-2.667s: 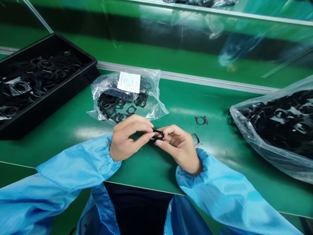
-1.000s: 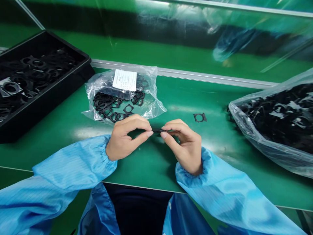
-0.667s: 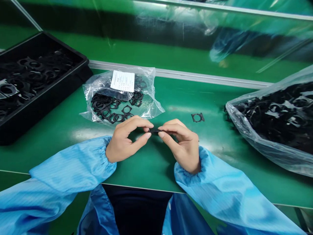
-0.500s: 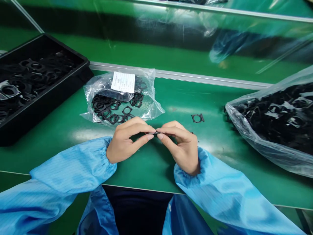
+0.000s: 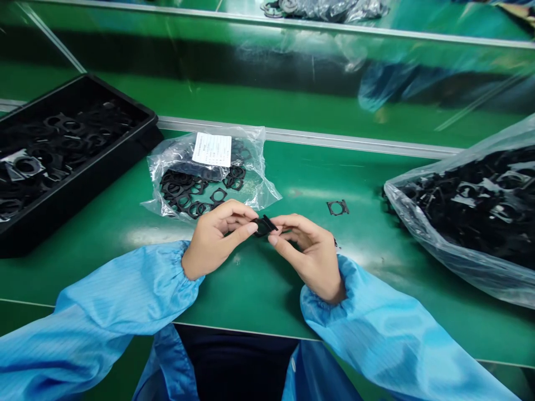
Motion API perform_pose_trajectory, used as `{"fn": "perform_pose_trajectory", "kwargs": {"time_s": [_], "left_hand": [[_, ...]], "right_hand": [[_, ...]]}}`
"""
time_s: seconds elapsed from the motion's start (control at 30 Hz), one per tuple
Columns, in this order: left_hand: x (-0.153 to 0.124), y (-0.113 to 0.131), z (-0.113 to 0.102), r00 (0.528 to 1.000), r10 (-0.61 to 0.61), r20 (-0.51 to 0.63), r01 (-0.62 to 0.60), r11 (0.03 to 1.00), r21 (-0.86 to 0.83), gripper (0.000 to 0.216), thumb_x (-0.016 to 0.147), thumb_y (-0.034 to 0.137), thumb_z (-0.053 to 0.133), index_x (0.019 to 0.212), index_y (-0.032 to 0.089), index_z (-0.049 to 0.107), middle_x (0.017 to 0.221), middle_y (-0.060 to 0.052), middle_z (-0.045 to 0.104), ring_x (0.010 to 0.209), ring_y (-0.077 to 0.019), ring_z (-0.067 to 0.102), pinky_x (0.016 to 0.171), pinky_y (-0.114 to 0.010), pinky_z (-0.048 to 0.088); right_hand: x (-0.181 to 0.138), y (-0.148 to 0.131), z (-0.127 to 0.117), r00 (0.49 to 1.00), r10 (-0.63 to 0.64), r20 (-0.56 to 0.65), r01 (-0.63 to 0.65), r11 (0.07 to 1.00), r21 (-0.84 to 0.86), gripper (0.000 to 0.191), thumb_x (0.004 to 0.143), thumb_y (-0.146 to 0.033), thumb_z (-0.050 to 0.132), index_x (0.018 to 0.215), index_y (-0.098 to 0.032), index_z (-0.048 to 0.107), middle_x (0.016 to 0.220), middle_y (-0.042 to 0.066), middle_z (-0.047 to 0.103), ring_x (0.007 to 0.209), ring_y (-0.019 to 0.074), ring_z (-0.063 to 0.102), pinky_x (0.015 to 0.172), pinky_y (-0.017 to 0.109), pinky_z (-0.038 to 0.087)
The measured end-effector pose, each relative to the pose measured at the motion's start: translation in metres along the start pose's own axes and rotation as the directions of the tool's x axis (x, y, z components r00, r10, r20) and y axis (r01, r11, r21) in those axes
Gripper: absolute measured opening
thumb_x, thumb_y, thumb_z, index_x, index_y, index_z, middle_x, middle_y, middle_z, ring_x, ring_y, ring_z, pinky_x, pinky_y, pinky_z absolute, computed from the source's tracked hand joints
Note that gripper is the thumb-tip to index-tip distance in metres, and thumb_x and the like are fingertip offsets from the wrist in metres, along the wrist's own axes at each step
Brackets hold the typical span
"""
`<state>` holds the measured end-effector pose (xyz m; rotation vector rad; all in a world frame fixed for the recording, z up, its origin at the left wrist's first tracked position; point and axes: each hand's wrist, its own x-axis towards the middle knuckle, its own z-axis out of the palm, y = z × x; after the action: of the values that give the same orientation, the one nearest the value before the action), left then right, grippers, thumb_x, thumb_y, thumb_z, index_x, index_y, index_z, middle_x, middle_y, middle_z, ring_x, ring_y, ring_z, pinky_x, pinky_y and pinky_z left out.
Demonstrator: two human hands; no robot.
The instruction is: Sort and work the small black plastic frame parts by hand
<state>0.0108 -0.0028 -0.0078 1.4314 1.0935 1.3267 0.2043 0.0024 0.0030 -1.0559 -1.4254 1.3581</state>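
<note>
A small black plastic frame with a round opening is held tilted above the green table. My left hand pinches its left side between thumb and fingers. At its right edge, the fingertips of my right hand close on the piece, though the exact contact is partly hidden. Beyond my left hand lies a clear plastic bag with a white label and many black rings inside. A single flat black frame rests on the table past my right hand.
On the left stands a black bin filled with black frames. A large clear bag of similar parts spreads open on the right. A metal rail runs along the table's back, below a green panel. More bagged parts lie on the ledge above.
The black frame, earlier seen edge-on between my fingertips, is now tilted so its face and opening show. My right fingers have loosened and spread slightly. The view has shifted a little upward.
</note>
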Motion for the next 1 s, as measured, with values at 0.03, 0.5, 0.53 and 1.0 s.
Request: {"fn": "perform_pose_trajectory", "kwargs": {"time_s": [0.03, 0.5, 0.53, 1.0], "left_hand": [[0.000, 0.000, 0.001, 1.000, 0.009, 0.010, -0.009, 1.000, -0.007, 0.010, 0.090, 0.024, 0.076, 0.096, 0.018, 0.071, 0.088, -0.002, 0.072, 0.076, -0.0121, 0.073, 0.071, -0.021, 0.062], [-0.006, -0.001, -0.005, 0.964, 0.214, 0.157, -0.248, 0.938, 0.242, 0.021, 0.091, 0.016, 0.072, 0.111, 0.021, 0.069, 0.091, -0.003, 0.073, 0.083, -0.0139, 0.070, 0.081, -0.026, 0.059], [-0.006, 0.000, -0.005, 0.953, 0.246, 0.179, -0.287, 0.920, 0.267, 0.022, 0.091, 0.015, 0.072, 0.112, 0.021, 0.070, 0.092, -0.004, 0.074, 0.084, -0.0142, 0.070, 0.081, -0.026, 0.058], [-0.009, -0.003, -0.004, 0.946, 0.305, 0.107, -0.322, 0.918, 0.233, 0.011, 0.094, 0.018, 0.067, 0.103, 0.019, 0.073, 0.099, -0.009, 0.075, 0.094, -0.0184, 0.072, 0.081, -0.032, 0.060]], "right_hand": [[0.000, 0.000, 0.000, 1.000, -0.002, -0.004, 0.002, 1.000, 0.005, 0.020, 0.085, -0.034, 0.081, 0.100, -0.021, 0.076, 0.090, 0.004, 0.073, 0.082, 0.0161, 0.070, 0.078, 0.029, 0.061], [0.002, -0.006, 0.001, 0.986, -0.163, -0.027, 0.159, 0.981, -0.114, 0.012, 0.089, -0.016, 0.073, 0.092, -0.024, 0.081, 0.089, 0.005, 0.075, 0.085, 0.0178, 0.071, 0.082, 0.033, 0.061], [0.002, -0.006, 0.001, 0.987, -0.160, -0.028, 0.157, 0.983, -0.094, 0.013, 0.089, -0.015, 0.072, 0.092, -0.024, 0.081, 0.089, 0.004, 0.075, 0.084, 0.0172, 0.071, 0.082, 0.033, 0.061], [0.001, 0.002, 0.007, 0.994, -0.106, -0.016, 0.107, 0.992, 0.070, 0.013, 0.082, -0.013, 0.074, 0.093, -0.021, 0.076, 0.093, 0.003, 0.072, 0.084, 0.0147, 0.072, 0.083, 0.029, 0.065]]}}
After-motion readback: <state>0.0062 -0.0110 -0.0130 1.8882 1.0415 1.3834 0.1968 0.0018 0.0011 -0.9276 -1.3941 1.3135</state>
